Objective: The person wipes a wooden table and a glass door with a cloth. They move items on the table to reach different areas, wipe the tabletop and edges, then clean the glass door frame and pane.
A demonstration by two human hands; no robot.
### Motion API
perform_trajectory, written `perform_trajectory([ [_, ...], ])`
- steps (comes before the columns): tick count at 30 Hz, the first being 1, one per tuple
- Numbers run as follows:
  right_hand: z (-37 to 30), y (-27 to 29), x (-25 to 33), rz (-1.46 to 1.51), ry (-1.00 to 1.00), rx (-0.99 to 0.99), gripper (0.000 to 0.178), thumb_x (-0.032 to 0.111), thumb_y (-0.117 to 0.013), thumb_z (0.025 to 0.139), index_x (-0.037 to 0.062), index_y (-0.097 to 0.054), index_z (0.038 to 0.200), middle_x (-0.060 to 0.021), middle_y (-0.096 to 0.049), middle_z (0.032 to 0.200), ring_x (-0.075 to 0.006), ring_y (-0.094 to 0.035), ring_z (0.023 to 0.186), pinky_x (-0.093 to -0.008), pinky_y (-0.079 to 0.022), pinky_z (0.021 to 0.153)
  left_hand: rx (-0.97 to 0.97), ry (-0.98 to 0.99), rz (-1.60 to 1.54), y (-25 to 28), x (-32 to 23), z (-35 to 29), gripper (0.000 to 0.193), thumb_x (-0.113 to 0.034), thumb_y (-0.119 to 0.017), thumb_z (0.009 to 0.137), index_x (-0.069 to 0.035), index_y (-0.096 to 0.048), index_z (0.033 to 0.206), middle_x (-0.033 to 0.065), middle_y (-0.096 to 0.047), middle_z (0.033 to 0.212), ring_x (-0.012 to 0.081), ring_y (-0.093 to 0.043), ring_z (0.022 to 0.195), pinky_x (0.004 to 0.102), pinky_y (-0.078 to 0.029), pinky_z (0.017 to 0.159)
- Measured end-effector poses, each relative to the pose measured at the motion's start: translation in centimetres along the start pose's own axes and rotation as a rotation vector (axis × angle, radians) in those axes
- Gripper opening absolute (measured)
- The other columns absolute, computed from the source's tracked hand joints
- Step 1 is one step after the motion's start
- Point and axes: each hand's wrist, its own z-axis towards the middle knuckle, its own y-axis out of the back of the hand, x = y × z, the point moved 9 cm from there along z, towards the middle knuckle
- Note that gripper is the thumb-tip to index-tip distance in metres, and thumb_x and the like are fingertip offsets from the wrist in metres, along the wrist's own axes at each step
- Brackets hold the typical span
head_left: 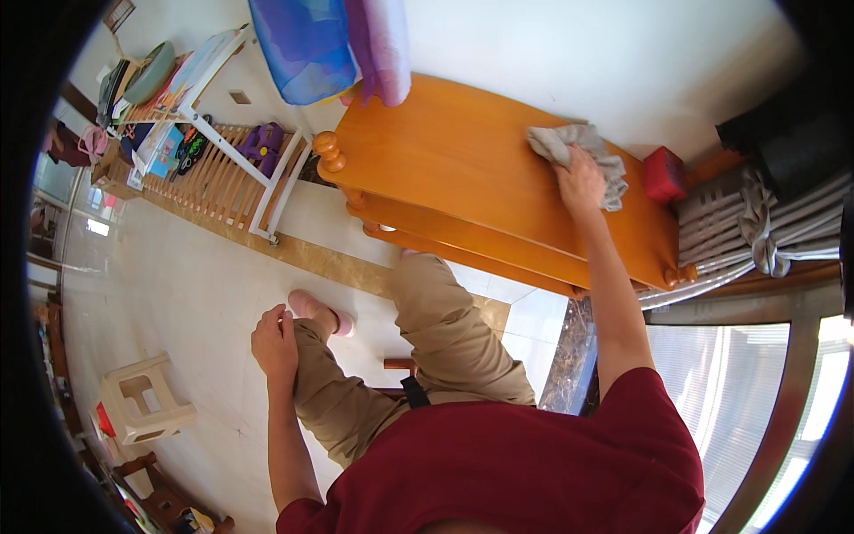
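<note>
My right hand presses a crumpled grey cloth against the orange-brown top of a low wooden cabinet, towards its right end near the wall. The fingers are closed over the cloth and partly hidden by it. My left hand rests on my left knee, holding nothing, with its fingers loosely stretched. I sit facing the cabinet, my legs in tan trousers and a pink slipper on my left foot.
A red box stands on the cabinet's right end, beside tied grey curtains. Blue and purple fabric hangs over its left end. Left of it is a white-framed rack with assorted items. A beige stool stands on the floor.
</note>
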Motion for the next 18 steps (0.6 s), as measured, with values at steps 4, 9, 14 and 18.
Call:
perform_trajectory([
  [4,4.2,-3.4,12.0,0.081,0.127,0.012,0.035,0.019,-0.08,0.086,0.0073,-0.067,0.116,-0.0107,-0.068,0.126,-0.0347,-0.062,0.124,-0.0475,-0.051,0.101,-0.059,0.017,-0.041,1.0,0.5,0.3,0.024,-0.024,-0.061,0.102,-0.008,-0.073,0.116,0.0082,-0.075,0.103,0.0299,-0.071,0.092,0.0425,-0.054,0.082],
  [9,8.6,-8.0,23.2,0.16,0.213,0.029,0.028,0.021,-0.078,0.087,0.0091,-0.066,0.109,-0.0079,-0.066,0.123,-0.0317,-0.06,0.124,-0.0478,-0.048,0.104,-0.084,0.058,-0.111,1.7,1.1,0.8,0.024,-0.023,-0.062,0.102,-0.005,-0.074,0.113,0.0112,-0.076,0.103,0.0303,-0.072,0.091,0.0415,-0.056,0.081],
  [14,9.0,-9.4,30.1,0.223,0.364,0.075,0.028,0.016,-0.077,0.085,0.0097,-0.067,0.11,-0.0079,-0.066,0.123,-0.0316,-0.06,0.124,-0.0469,-0.048,0.104,-0.076,0.074,-0.143,1.6,1.5,1.4,0.025,-0.022,-0.061,0.102,-0.004,-0.074,0.113,0.0122,-0.076,0.105,0.0311,-0.072,0.093,0.041,-0.056,0.082],
  [18,3.1,-6.3,30.7,0.286,0.524,0.111,0.046,0.009,-0.077,0.079,0.0098,-0.066,0.123,-0.0088,-0.063,0.135,-0.0319,-0.058,0.131,-0.0466,-0.048,0.104,-0.053,0.066,-0.082,1.7,0.8,2.0,0.024,-0.02,-0.059,0.103,-0.005,-0.074,0.112,0.012,-0.076,0.105,0.0328,-0.072,0.094,0.0416,-0.055,0.082],
])
